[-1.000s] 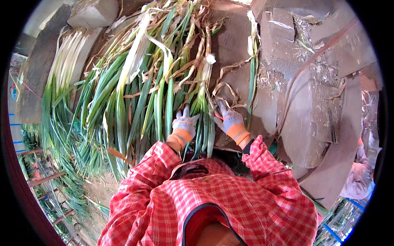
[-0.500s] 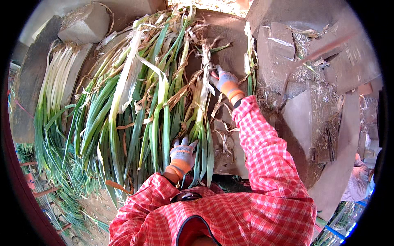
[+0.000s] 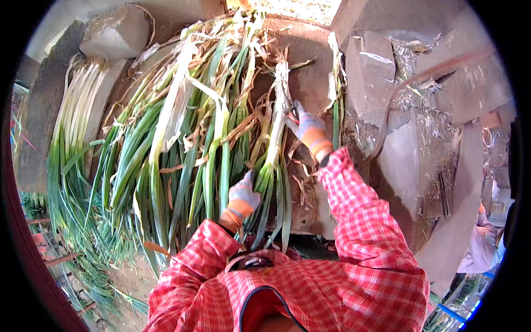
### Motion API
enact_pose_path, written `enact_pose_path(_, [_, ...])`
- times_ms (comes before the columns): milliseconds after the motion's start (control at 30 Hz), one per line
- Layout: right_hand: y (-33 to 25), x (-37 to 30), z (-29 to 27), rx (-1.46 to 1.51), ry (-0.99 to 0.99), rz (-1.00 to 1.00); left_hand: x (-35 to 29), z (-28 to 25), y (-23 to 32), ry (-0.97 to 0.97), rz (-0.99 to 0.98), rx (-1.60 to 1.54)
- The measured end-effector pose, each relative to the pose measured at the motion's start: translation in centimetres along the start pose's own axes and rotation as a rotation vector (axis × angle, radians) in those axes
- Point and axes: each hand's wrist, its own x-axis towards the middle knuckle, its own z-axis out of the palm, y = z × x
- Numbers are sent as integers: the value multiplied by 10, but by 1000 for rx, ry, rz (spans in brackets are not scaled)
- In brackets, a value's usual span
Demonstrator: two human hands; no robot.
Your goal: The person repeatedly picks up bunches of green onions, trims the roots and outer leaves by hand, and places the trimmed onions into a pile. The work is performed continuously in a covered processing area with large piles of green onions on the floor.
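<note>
My right hand [image 3: 310,128], in a grey and orange glove, is closed around a small hand tool [image 3: 288,109] with a dark metal part and a reddish handle. The tool lies against the white stalk of a long green onion [image 3: 277,119], whose root end points away from me. Lower down, my gloved left hand [image 3: 243,196] is beside that onion's green leaves; one finger points forward and the others are curled, hiding what they may hold. A thick heap of untrimmed green onions [image 3: 185,119] with dry brown leaves lies left of the stalk.
Cleaned green onions [image 3: 82,102] lie side by side on a board at far left, below a pale block [image 3: 117,33]. One more onion [image 3: 335,83] lies right of my right hand. Boards [image 3: 381,99] with dry scraps cover the right side, crossed by a reddish-brown cord [image 3: 394,93].
My left hand's spread fingers have curled, leaving one pointing forward. My right hand has shifted slightly right and nearer with the tool. The onion stalk between them has moved slightly right.
</note>
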Motion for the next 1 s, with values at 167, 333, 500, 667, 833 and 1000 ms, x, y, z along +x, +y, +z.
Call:
enact_pose_path(167, [45,-86,7,-313,255,202,-9,-59,-13,-235,74,-944])
enact_pose_path(333, [-25,-92,6,1083,12,4,-59,-110,17,-103,109,-774])
enact_pose_path(500, [-74,-57,39,2289,-540,325,-89,-123,3,-318,202,-559])
enact_pose_path(667, [-128,-86,-29,2134,-285,186,-72,-177,-57,713,442,-44])
enact_pose_path(833, [-154,-78,-29,2049,-354,306,22,-245,-77,552,-149,500])
enact_pose_path(1000, [-158,-79,3,2167,-468,380,68,-269,-73,368,-191,487])
